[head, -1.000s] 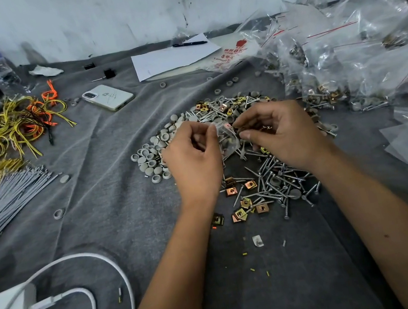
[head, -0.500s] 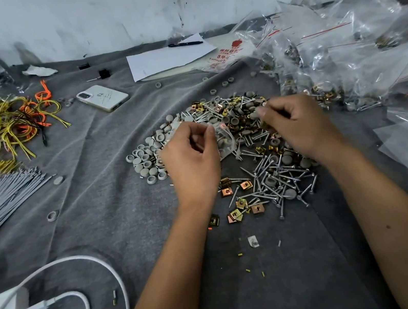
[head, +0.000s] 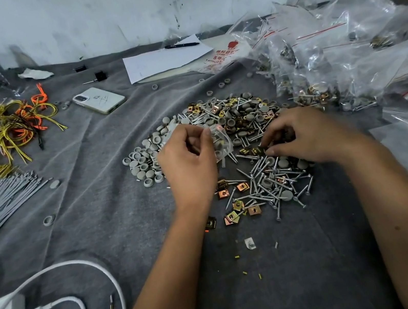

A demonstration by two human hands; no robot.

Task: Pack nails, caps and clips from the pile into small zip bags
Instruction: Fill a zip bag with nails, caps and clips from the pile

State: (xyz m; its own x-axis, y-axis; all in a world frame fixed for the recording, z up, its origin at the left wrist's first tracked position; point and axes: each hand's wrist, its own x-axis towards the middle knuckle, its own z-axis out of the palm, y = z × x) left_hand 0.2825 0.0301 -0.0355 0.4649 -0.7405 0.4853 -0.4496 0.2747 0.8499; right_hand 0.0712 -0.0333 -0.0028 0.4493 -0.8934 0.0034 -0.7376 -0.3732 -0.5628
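Right hand (head: 310, 136) has dropped onto pile (head: 269, 178); bag (head: 221, 143) in left hand (head: 188, 162) grip.

Left hand (head: 188, 166) pinches a small clear zip bag (head: 220, 142) above the pile.
Right hand (head: 310, 136), fingers curled, digs among brass clips (head: 251, 150) and nails (head: 270, 186); grey caps (head: 142, 164) lie left.

Red print, partly "5", on plastic bag (head: 230, 51)
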